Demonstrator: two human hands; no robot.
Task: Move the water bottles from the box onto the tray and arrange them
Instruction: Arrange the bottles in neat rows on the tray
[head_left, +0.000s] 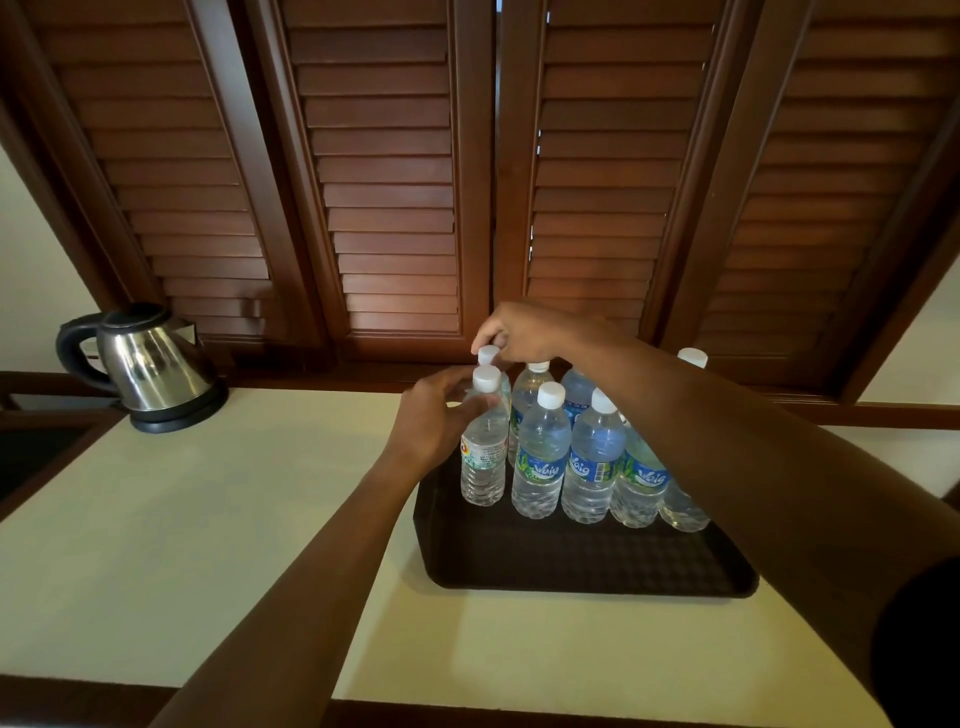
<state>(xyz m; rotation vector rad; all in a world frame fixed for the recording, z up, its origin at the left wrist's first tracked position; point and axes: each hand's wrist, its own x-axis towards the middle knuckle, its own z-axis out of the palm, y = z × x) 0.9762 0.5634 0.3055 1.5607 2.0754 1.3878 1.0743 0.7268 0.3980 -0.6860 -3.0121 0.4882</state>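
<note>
I see clear, white-capped water bottles (540, 452) standing upright in two rows on the far half of the dark tray (571, 561). The front-left bottle (483, 462) carries a different label; the back-left bottle (488, 355) stands just behind it.

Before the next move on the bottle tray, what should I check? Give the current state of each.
1. Left hand grip on the front-left bottle, fingers round its shoulder: ok.
2. Right hand grip on the rear-left bottle, cap pinched: ok.
3. Visible bottles upright on the tray: ok.
4. Free tray floor in front of the rows: ok.
5. Bottles left in the box, which is out of view: cannot tell.
6. Kettle apart from both hands, far left on the counter: ok.
</note>
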